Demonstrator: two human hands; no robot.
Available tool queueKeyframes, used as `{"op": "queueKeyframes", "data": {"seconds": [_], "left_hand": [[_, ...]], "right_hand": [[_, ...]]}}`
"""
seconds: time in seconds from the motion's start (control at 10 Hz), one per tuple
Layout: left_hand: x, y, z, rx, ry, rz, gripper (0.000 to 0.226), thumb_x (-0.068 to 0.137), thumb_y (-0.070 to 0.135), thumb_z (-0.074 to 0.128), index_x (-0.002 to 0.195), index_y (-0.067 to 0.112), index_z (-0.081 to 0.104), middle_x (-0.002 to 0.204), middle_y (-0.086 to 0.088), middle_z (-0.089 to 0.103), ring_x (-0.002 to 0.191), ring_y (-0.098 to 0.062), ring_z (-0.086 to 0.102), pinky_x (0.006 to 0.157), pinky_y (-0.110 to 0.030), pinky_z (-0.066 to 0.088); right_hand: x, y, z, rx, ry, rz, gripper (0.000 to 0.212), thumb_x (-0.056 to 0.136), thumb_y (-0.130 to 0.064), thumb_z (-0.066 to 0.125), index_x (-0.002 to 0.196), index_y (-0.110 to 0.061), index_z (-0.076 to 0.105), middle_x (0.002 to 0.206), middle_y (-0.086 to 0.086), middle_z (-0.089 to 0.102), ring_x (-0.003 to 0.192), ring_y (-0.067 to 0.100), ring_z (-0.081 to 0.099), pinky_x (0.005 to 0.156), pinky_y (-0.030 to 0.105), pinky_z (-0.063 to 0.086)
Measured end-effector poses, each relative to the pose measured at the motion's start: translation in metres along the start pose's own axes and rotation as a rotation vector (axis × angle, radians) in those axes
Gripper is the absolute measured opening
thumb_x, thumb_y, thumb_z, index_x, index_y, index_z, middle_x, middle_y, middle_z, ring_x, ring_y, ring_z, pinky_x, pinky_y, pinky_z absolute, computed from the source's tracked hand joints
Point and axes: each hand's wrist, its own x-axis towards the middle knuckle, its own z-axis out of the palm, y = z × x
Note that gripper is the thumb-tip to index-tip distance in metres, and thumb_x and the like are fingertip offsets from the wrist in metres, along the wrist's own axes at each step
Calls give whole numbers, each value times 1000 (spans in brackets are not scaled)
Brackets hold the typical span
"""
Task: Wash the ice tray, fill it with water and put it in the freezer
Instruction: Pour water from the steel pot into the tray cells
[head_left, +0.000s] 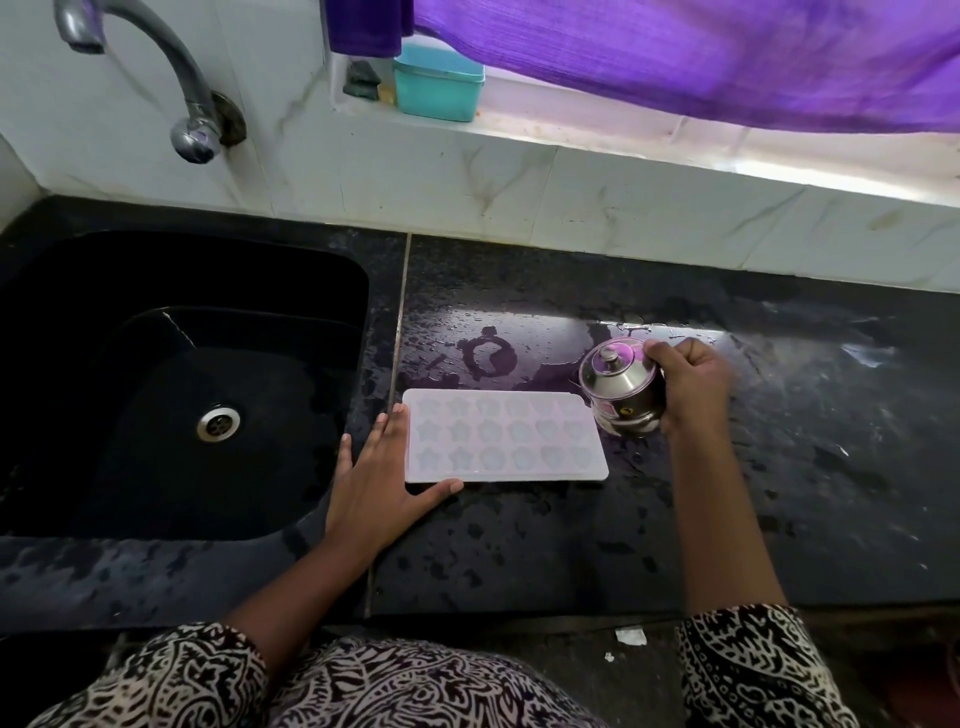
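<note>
The left hand (376, 475) is lying flat with straight fingers, touching the left end of the ice tray (504, 436), which is resting on the wet desk (571, 545) between both hands. The right hand (691, 384) is gripping a tilted lidded steel pot (621, 389) just beside the tray's right end. A sink (156, 389) is sitting left of the left hand, a tap (156, 78) above it

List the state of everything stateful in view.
tray: flat on counter, cavities up.
pot: lid on, tilted, right hand grips it.
left hand: flat, fingers straight, touching tray's left end.
tap: no water running.
counter: wet.
box: lid shut.
</note>
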Motion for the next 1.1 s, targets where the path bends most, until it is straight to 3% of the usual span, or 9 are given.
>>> {"op": "queueKeyframes", "data": {"seconds": [0.3, 0.6, 1.1], "left_hand": [[0, 1, -1, -1, 2, -2, 113, 72, 86, 33, 155, 17, 2, 163, 4, 9, 149, -10, 5, 119, -44, -2], [1, 0, 2, 8, 2, -2, 114, 71, 89, 31, 155, 18, 1, 163, 5, 9, 149, -9, 5, 119, -44, -2], [1, -2, 1, 28, -11, 6, 115, 69, 91, 25, 155, 19, 0, 163, 5, 10, 149, -10, 5, 119, -44, -1]], "right_hand": [[1, 3, 2, -22, 2, -7, 30, 78, -10, 68, 60, -17, 45, 60, 1, 52, 57, 13, 50, 56, 26, 45], [1, -1, -6, 311, 26, 82, 37, 83, 2, 60, 57, -14, 39, 40, -11, 50, 38, 2, 45, 42, 15, 41], [6, 6, -16, 151, 65, 22, 36, 79, -1, 64, 57, -16, 40, 38, -13, 48, 37, 0, 44, 43, 15, 41]]}}
